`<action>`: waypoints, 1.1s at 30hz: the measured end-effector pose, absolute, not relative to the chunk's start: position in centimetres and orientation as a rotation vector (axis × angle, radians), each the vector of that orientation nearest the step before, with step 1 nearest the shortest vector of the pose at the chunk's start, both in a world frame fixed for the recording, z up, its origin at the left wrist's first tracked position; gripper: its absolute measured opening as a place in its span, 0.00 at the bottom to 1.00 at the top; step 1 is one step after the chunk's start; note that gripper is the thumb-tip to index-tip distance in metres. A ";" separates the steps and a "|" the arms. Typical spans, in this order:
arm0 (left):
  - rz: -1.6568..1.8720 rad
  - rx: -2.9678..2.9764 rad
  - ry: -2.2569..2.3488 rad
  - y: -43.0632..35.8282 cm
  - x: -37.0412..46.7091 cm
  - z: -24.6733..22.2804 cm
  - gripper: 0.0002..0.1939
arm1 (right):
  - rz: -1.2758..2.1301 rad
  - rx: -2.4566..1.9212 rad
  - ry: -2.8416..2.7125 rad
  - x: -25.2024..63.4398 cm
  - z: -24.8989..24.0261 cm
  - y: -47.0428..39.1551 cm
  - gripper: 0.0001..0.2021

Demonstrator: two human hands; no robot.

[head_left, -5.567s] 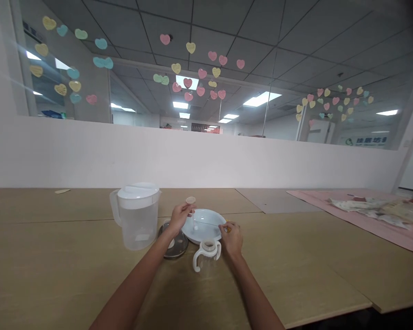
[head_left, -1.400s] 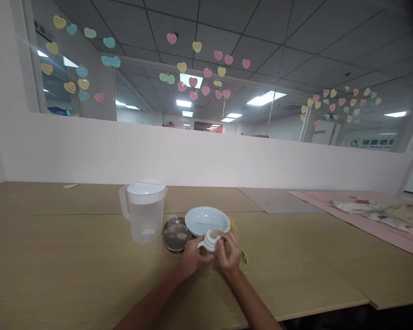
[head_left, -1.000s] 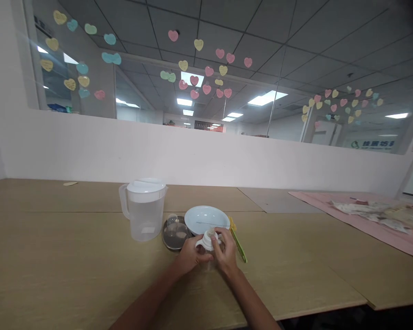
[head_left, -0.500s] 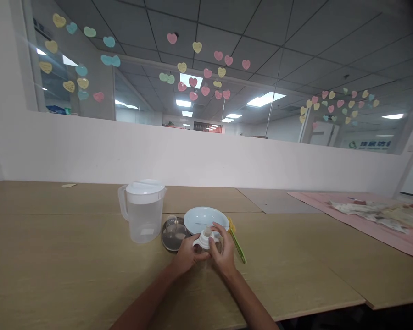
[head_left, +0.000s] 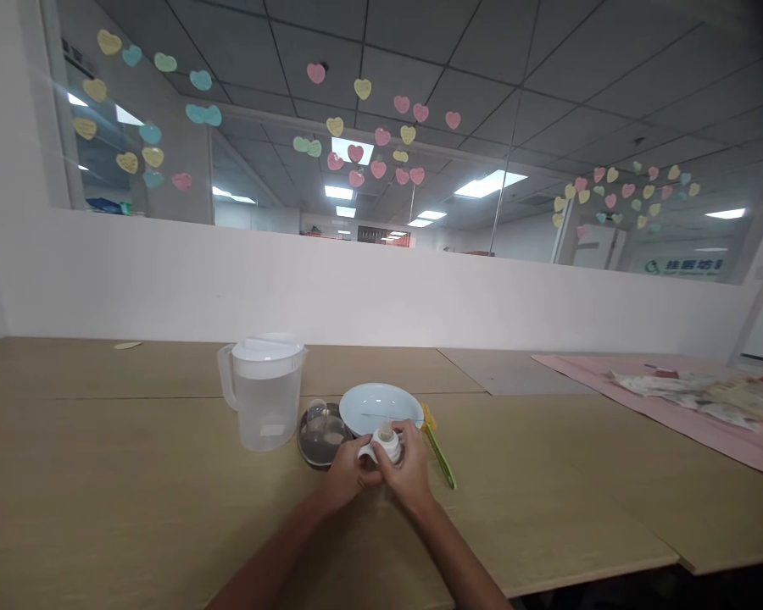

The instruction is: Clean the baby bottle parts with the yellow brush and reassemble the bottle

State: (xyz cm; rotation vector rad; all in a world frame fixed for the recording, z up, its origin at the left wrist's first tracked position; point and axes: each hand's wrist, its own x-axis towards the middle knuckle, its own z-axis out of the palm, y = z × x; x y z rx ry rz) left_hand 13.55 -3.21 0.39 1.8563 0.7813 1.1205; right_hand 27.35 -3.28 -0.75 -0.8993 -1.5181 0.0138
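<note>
Between my hands is a baby bottle (head_left: 387,442) with a translucent nipple and a white collar with handles. My left hand (head_left: 348,471) is closed round its left side, by a white handle. The fingers of my right hand (head_left: 413,471) wrap the collar from the right. Most of the bottle's body is hidden by my hands. Just behind stands a pale blue bowl (head_left: 375,398) with a thin object lying in it. A metal tray (head_left: 309,457) at the left carries a clear dome cap (head_left: 316,412). A brush with a green handle (head_left: 442,459) and yellow head lies right of the bowl.
A lidded, translucent pitcher (head_left: 268,407) stands left of the tray. On the far right a pink cloth (head_left: 585,379) bears crumpled papers or fabric (head_left: 680,392). A low white wall (head_left: 356,292) with windows above borders the table's back.
My right hand has turned round the collar, its fingers closing more tightly. The bottle's top has tilted slightly and its right handle has swung behind my fingers. My left hand stays nearly in place.
</note>
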 end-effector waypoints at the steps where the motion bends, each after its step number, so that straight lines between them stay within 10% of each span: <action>1: 1.139 1.866 0.788 -3.3 13.6 0.3 0.24 | -0.006 -0.937 -1.487 27.2 -0.8 -3.2 0.13; 20: 1.024 2.304 1.250 -3.4 12.3 1.4 0.22 | 0.051 -0.849 -1.499 27.7 -1.9 -2.8 0.13; 27: 1.616 2.255 1.687 -0.2 9.6 3.5 0.18 | -0.002 -0.828 -1.546 27.9 -1.4 -3.2 0.13; 33: 0.848 2.500 2.115 4.1 8.7 1.9 0.23 | -0.009 -0.829 -1.546 27.7 -1.6 -3.1 0.15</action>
